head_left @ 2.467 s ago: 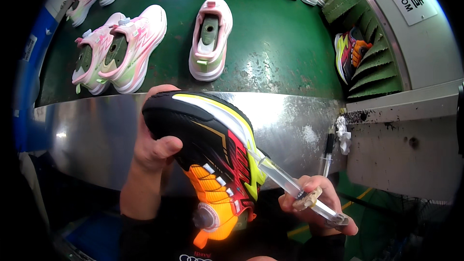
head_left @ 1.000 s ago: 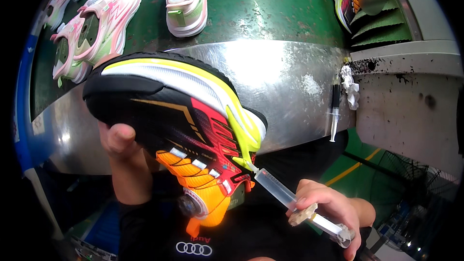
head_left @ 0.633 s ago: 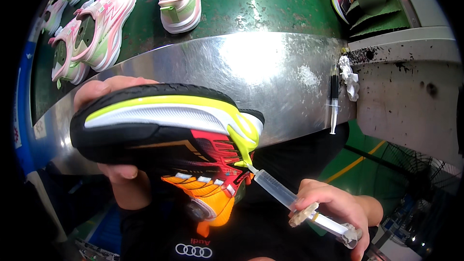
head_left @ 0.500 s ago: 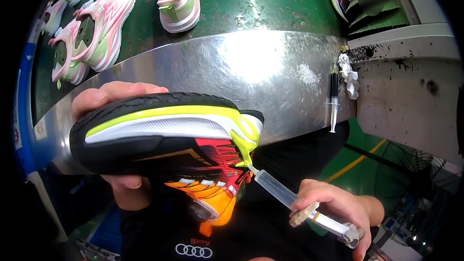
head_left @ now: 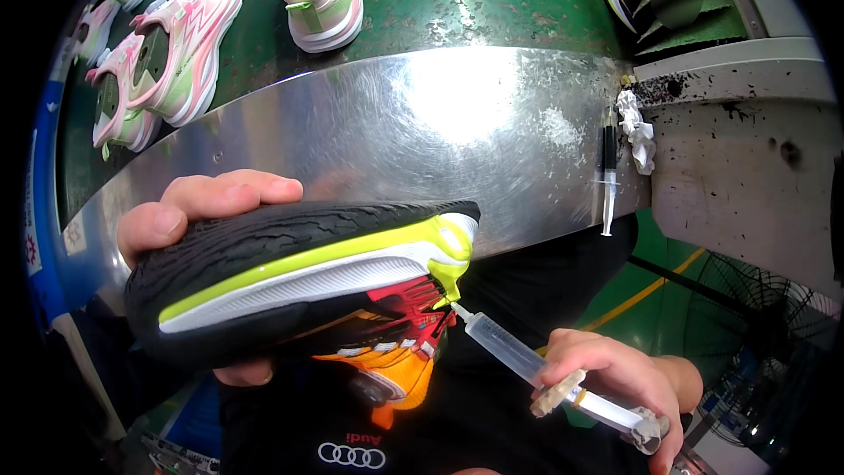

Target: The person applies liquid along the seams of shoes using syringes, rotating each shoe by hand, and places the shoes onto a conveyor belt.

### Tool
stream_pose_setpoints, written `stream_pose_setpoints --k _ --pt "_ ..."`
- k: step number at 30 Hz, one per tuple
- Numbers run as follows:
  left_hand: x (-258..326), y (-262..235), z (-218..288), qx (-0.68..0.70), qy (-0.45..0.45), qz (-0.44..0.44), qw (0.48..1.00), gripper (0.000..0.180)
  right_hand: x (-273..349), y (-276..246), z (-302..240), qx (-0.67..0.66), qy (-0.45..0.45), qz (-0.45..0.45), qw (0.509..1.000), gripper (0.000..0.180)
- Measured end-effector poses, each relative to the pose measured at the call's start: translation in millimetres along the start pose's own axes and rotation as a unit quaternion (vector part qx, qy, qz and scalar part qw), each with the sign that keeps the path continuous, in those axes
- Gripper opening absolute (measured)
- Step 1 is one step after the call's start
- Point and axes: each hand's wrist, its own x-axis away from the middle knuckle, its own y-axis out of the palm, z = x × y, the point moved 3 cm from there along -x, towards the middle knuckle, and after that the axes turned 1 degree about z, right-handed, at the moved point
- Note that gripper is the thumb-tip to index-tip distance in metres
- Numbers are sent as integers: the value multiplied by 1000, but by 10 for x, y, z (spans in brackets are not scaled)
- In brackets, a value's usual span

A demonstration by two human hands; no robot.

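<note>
My left hand (head_left: 198,211) grips a black, red and orange sports shoe (head_left: 299,281) turned on its side, its black sole with a yellow-green and white midsole facing up. My right hand (head_left: 615,378) holds a clear plastic syringe (head_left: 519,356). The syringe tip touches the shoe's heel, where the upper meets the yellow-green midsole.
A shiny metal ledge (head_left: 422,123) runs along a green conveyor belt (head_left: 492,0) carrying several pink and white shoes (head_left: 167,44). A second, dark syringe (head_left: 608,167) and a crumpled white rag (head_left: 637,127) hang at the ledge's right end. A fan (head_left: 756,317) stands lower right.
My left hand has rolled the shoe so its sole now faces up instead of its side. The syringe tip has stayed at the heel seam.
</note>
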Motion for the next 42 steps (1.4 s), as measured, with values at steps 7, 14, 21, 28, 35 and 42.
stream_pose_setpoints --k 7,14,21,28,35,42 --pt "3 13 26 -17 0 -18 1000 85 -13 1 -47 27 -10 -10 1000 115" --pt "-4 25 38 -20 4 -20 1000 84 -39 16 -83 37 -38 -17 998 113" --pt "2 68 64 -15 -5 -6 1000 84 -53 25 -95 54 -48 -17 997 113" --pt "41 82 71 -27 3 18 999 83 -52 35 -103 48 -42 -18 998 112" --pt "23 88 66 -18 7 16 1000 82 -56 61 -83 49 -46 -23 998 111" --pt "-2 99 85 -9 -7 11 1000 82 -13 113 -40 -24 -36 63 997 94"
